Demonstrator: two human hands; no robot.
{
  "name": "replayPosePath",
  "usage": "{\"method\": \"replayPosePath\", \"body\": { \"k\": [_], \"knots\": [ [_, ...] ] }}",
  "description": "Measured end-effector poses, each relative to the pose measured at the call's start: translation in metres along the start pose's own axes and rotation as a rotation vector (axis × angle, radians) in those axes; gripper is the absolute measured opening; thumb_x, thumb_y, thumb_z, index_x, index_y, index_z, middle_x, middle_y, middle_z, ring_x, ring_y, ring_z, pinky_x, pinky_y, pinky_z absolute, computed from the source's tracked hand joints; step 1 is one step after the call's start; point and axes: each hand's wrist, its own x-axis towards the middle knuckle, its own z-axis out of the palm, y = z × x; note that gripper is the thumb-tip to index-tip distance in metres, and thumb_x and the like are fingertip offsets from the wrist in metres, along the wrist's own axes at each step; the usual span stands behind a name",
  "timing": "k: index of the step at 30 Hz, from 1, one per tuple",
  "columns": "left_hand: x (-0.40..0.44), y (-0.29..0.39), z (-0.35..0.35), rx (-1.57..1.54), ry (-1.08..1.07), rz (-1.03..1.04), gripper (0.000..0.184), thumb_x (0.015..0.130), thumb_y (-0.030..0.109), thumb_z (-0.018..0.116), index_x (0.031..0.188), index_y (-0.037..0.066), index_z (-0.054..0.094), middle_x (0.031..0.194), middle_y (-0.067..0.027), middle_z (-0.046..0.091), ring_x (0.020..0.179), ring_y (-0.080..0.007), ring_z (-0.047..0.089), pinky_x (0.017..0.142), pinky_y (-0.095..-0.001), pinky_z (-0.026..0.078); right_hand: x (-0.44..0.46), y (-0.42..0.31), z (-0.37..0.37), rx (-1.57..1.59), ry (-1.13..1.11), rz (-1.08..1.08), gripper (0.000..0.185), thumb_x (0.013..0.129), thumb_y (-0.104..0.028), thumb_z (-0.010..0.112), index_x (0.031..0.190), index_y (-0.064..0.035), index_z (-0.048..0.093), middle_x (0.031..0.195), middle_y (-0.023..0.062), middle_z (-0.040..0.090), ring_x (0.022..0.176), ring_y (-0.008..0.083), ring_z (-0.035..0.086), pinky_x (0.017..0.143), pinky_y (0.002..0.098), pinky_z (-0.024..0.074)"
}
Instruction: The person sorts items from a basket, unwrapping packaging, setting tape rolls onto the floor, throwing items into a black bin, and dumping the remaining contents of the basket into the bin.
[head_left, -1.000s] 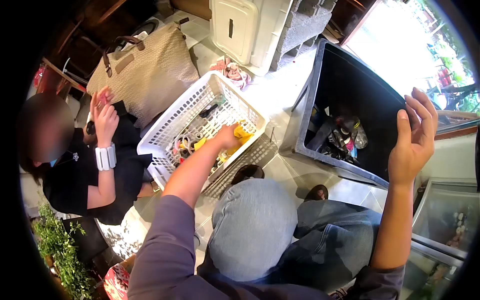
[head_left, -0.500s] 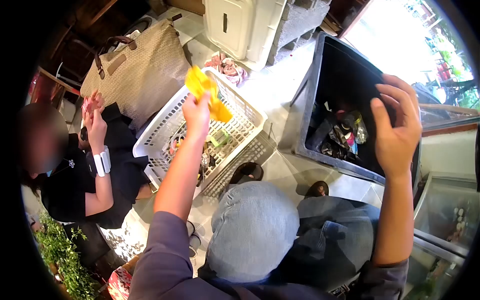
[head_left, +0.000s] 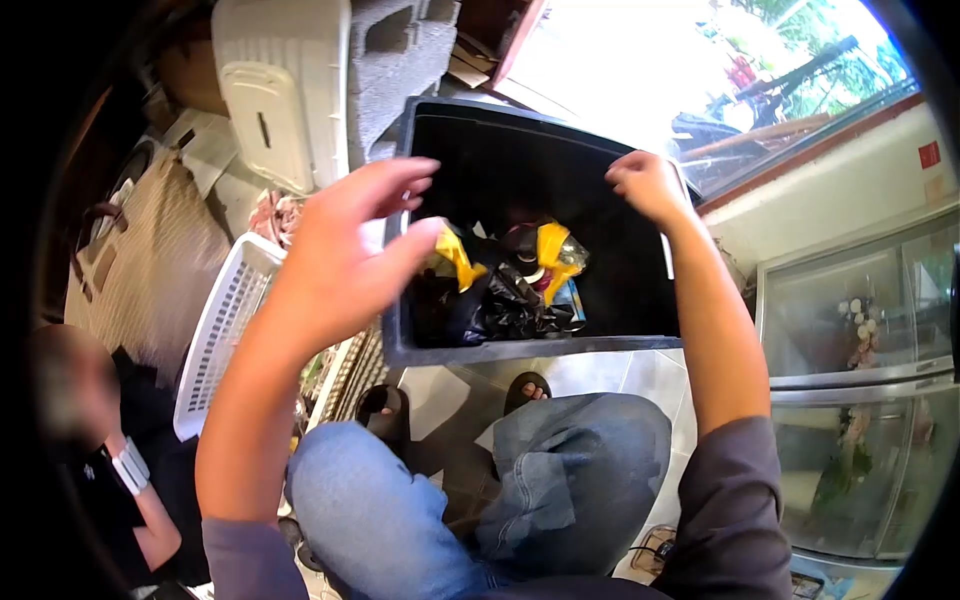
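Spreading open, the left hand (head_left: 345, 250) crosses the bin's (head_left: 545, 349) left edge near yellow material (head_left: 460, 262); the right hand (head_left: 652, 188), curled closed, is by the far-right corner.

Left hand: the bare left hand (head_left: 350, 245) is open above the near-left rim of the black rectangular plastic bin (head_left: 540, 349).
Right hand: the bare right hand (head_left: 650, 188), fingers curled, is at the bin's right side.
Bin contents: crumpled yellow pieces (head_left: 556, 258), shiny black plastic (head_left: 512, 303).
Left side: white perforated plastic basket (head_left: 222, 328), seated person (head_left: 155, 500).
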Motion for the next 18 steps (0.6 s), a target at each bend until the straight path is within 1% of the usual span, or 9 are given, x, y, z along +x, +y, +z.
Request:
{"method": "replayPosePath", "body": {
  "k": [1,2,4,6,8,11,12,14,18],
  "knots": [
    [-0.007,-0.011,0.000,-0.037,0.070,-0.032,0.042,0.089,0.011,0.073,0.129,0.000,0.065,0.115,-0.0130,0.071,0.104,-0.0208,0.070,0.096,-0.0343,0.054,0.005,0.017,0.014,-0.116,-0.101,-0.019,0.019,0.081,-0.019,0.076,0.093,-0.0049,0.080,0.090,0.0170,0.076,0.086,0.0299,0.074,0.082,0.0375,0.0579],
    [-0.017,-0.028,0.000,-0.099,0.129,-0.077,0.040,0.089,0.006,0.072,0.128,0.001,0.066,0.113,-0.0105,0.071,0.102,-0.0182,0.069,0.094,-0.0330,0.054,0.009,0.029,0.032,-0.231,-0.208,-0.039,0.018,0.080,-0.017,0.075,0.093,-0.0064,0.080,0.093,0.0191,0.076,0.090,0.0331,0.075,0.085,0.0392,0.0584],
    [-0.039,-0.056,-0.005,-0.121,0.225,-0.138,0.037,0.092,0.002,0.069,0.129,0.000,0.064,0.116,-0.0108,0.070,0.105,-0.0172,0.067,0.096,-0.0325,0.053,0.016,0.054,0.066,-0.557,-0.458,-0.182,0.021,0.077,-0.016,0.078,0.093,-0.0036,0.079,0.097,0.0160,0.078,0.089,0.0309,0.075,0.081,0.0396,0.0595],
    [-0.073,-0.081,-0.009,-0.199,0.349,-0.248,0.035,0.095,0.002,0.068,0.129,-0.003,0.062,0.117,-0.0117,0.069,0.110,-0.0175,0.066,0.099,-0.0313,0.052,0.026,0.095,0.113,-0.958,-0.827,-0.248,0.021,0.077,-0.004,0.067,0.093,-0.0056,0.081,0.097,0.0193,0.076,0.096,0.0349,0.074,0.087,0.0400,0.0588],
    [-0.115,-0.101,-0.019,-0.213,0.456,-0.304,0.035,0.097,0.002,0.065,0.131,-0.003,0.061,0.117,-0.0120,0.068,0.107,-0.0179,0.065,0.097,-0.0310,0.052,0.004,0.098,0.133,-0.973,-1.012,-0.111,0.036,0.076,-0.008,0.072,0.110,-0.0148,0.081,0.115,0.0187,0.074,0.112,0.0338,0.070,0.095,0.0411,0.0561],
    [-0.183,-0.125,-0.036,-0.115,0.485,-0.452,0.035,0.098,0.002,0.062,0.133,-0.004,0.058,0.114,-0.0116,0.066,0.103,-0.0173,0.064,0.092,-0.0306,0.053,-0.014,0.115,0.157,-0.995,-1.326,-0.118,0.050,0.079,-0.010,0.072,0.127,-0.0251,0.074,0.131,0.0184,0.068,0.125,0.0328,0.063,0.103,0.0435,0.0512],
    [-0.202,-0.130,-0.037,-0.106,0.498,-0.478,0.035,0.099,0.002,0.062,0.133,-0.005,0.058,0.113,-0.0115,0.066,0.101,-0.0168,0.064,0.090,-0.0302,0.053,-0.017,0.121,0.167,-1.000,-1.380,-0.131,0.048,0.079,-0.011,0.071,0.125,-0.0244,0.074,0.129,0.0178,0.068,0.122,0.0322,0.064,0.102,0.0432,0.0515],
    [-0.229,-0.138,-0.035,-0.085,0.537,-0.539,0.035,0.099,0.003,0.061,0.133,-0.005,0.057,0.111,-0.0113,0.066,0.098,-0.0160,0.064,0.088,-0.0292,0.053,-0.027,0.140,0.187,-1.007,-1.372,-0.130,0.044,0.079,-0.014,0.071,0.122,-0.0231,0.074,0.126,0.0167,0.069,0.118,0.0311,0.065,0.098,0.0426,0.0522],
    [-0.232,-0.138,-0.028,-0.114,0.597,-0.576,0.034,0.099,0.001,0.059,0.132,-0.006,0.057,0.108,-0.0113,0.066,0.090,-0.0141,0.063,0.083,-0.0266,0.052,-0.047,0.175,0.224,-1.018,-1.247,-0.092,0.037,0.079,-0.020,0.071,0.116,-0.0206,0.074,0.119,0.0144,0.071,0.110,0.0287,0.067,0.091,0.0413,0.0537]
  ]
}}
